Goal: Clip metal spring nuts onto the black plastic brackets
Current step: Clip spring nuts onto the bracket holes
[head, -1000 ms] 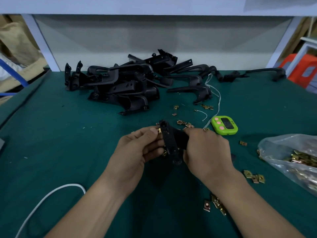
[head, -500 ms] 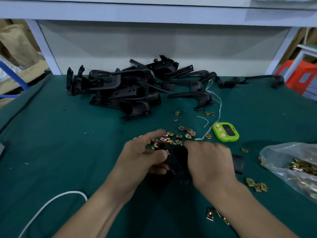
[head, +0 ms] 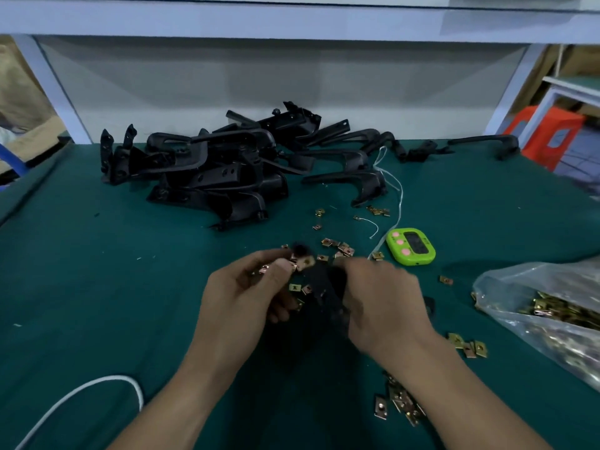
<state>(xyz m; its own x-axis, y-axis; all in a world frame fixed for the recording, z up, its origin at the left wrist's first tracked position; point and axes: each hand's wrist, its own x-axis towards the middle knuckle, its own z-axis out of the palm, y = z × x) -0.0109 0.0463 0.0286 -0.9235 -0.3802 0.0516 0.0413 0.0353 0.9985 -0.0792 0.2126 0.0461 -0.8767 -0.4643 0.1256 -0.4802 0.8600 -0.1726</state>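
Note:
A black plastic bracket is held over the green table between both hands. My right hand grips its right part, fingers curled round it. My left hand pinches a brass spring nut at the bracket's upper end; motion blur hides the exact fit. Several loose spring nuts lie just beyond the hands. A pile of black brackets sits at the back of the table.
A green timer lies right of the hands. A clear bag of spring nuts sits at the right edge. More loose nuts lie by my right forearm. A white cable curves at lower left.
Both hands lowered the bracket toward the table and closer to me. My left hand now pinches a nut at the bracket's upper end. The camera view tilted slightly.

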